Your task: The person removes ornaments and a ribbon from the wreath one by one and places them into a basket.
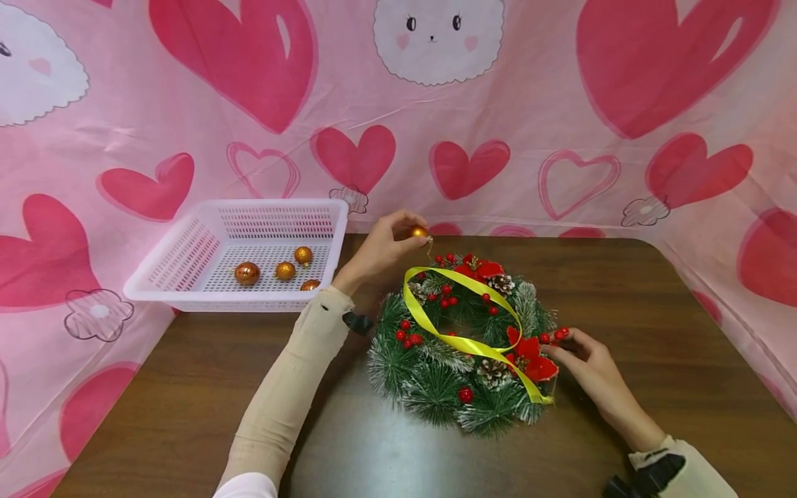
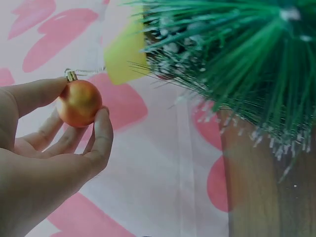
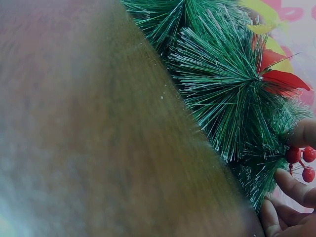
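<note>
While the wreath (image 1: pixel 463 342) lies flat on the brown table (image 1: pixel 654 297), the work sits at its far rim.

Left hand (image 1: pixel 380 249): thumb and fingertips pinch a small gold bauble (image 1: pixel 418 232) — its cap and hanging loop point toward the wreath's top edge, just beside the greenery.
Right hand (image 1: pixel 591 366): fingers curled on the wreath's right edge by a red berry sprig (image 1: pixel 558 335), steadying it.
Bauble, wrist view: gold bauble (image 2: pixel 79 102) clear of the needles, not yet hooked.
Step in hand: likely hanging this bauble on the wreath.
Next move calls for: easing the loop over a branch tip without snagging the yellow ribbon (image 1: pixel 463 315) — a judgement only.
Spares: four gold baubles in the white basket (image 1: pixel 187 280), left of the wreath.
</note>
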The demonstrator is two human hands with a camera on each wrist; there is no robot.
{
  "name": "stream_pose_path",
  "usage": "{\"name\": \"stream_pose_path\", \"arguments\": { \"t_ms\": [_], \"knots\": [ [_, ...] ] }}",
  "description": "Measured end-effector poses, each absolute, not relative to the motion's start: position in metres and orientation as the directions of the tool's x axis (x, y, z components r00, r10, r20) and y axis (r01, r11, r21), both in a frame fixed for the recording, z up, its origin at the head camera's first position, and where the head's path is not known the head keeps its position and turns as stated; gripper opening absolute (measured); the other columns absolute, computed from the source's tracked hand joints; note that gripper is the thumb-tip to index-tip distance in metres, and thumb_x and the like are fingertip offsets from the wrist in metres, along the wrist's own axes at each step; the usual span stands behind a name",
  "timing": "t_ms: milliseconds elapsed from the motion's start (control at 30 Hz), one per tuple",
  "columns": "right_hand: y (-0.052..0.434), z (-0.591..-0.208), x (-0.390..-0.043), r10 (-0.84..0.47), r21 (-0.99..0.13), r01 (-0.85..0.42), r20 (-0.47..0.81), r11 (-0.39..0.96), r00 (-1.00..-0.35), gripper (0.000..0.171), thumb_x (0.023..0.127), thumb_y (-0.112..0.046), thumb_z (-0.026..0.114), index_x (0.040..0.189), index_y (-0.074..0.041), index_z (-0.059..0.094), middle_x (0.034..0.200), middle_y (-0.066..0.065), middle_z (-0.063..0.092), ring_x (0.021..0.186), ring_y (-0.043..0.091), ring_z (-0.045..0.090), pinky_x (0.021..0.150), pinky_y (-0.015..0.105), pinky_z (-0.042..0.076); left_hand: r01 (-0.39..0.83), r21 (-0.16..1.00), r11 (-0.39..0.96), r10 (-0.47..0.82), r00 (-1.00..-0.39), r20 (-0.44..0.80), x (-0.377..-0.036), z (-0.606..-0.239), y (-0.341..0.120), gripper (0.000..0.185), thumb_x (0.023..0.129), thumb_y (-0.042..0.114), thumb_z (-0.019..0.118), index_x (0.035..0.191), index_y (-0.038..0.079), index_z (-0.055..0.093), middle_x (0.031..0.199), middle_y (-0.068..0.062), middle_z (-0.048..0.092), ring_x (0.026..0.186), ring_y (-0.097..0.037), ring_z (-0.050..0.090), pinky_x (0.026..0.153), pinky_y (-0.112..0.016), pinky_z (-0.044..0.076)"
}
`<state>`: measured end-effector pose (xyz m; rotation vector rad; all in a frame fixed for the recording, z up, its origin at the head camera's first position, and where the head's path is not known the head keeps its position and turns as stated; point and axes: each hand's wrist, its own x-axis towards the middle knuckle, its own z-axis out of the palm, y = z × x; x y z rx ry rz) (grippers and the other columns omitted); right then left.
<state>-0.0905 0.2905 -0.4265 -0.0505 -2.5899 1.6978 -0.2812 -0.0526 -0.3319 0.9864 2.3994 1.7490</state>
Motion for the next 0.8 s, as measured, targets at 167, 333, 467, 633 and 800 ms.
{"name": "stream_pose_path", "arguments": {
  "t_ms": [167, 333, 467, 633, 800],
  "knots": [
    [0.288, -0.427, -0.09, 0.05, -0.919, 0.025, -0.006, 0.394, -0.999, 0.034, 0.096, -0.028, 0.067, 0.108, 0.003, 0.061, 0.105, 0.0, 0.066, 0.094, 0.005, 0.063, 0.08, 0.016, 0.051, 0.498, 0.848, 0.183, 0.486, -0.795, 0.362, -0.275, -0.328, -0.056, 0.024, 0.094, 0.005, 0.067, 0.117, 0.002, 0.063, 0.117, -0.017, 0.065, 0.11, -0.022, 0.063, 0.1, -0.036, 0.05],
    [0.285, -0.429, -0.089, 0.039, -0.923, 0.022, -0.008, 0.384, -0.999, 0.033, 0.097, -0.028, 0.066, 0.109, 0.003, 0.061, 0.106, 0.001, 0.067, 0.094, 0.005, 0.064, 0.081, 0.017, 0.052, 0.508, 0.844, 0.17, 0.479, -0.791, 0.379, -0.265, -0.325, -0.062, 0.024, 0.094, 0.007, 0.069, 0.116, 0.003, 0.062, 0.114, -0.011, 0.067, 0.108, -0.024, 0.065, 0.097, -0.036, 0.052],
    [0.286, -0.427, -0.088, 0.05, -0.92, 0.023, -0.004, 0.392, -0.999, 0.033, 0.097, -0.028, 0.067, 0.108, 0.003, 0.061, 0.105, -0.001, 0.067, 0.093, 0.005, 0.063, 0.08, 0.017, 0.051, 0.516, 0.838, 0.177, 0.466, -0.794, 0.391, -0.255, -0.321, -0.068, 0.026, 0.093, 0.011, 0.071, 0.116, 0.004, 0.062, 0.114, -0.011, 0.067, 0.106, -0.025, 0.066, 0.095, -0.037, 0.053],
    [0.289, -0.425, -0.089, 0.044, -0.915, 0.006, 0.013, 0.405, -0.999, 0.032, 0.097, -0.028, 0.066, 0.108, 0.002, 0.061, 0.105, -0.003, 0.067, 0.094, 0.004, 0.063, 0.081, 0.015, 0.05, 0.541, 0.815, 0.206, 0.437, -0.796, 0.418, -0.246, -0.318, -0.076, 0.026, 0.092, 0.012, 0.072, 0.115, 0.004, 0.063, 0.113, -0.009, 0.068, 0.103, -0.023, 0.067, 0.093, -0.039, 0.053],
    [0.29, -0.424, -0.09, 0.05, -0.91, 0.006, 0.016, 0.415, -0.999, 0.033, 0.097, -0.028, 0.066, 0.109, 0.002, 0.062, 0.104, -0.006, 0.067, 0.093, 0.003, 0.063, 0.08, 0.015, 0.05, 0.537, 0.814, 0.22, 0.429, -0.803, 0.414, -0.24, -0.315, -0.083, 0.026, 0.094, 0.012, 0.07, 0.117, 0.003, 0.062, 0.115, -0.009, 0.067, 0.104, -0.022, 0.068, 0.093, -0.036, 0.054]
  ]
}}
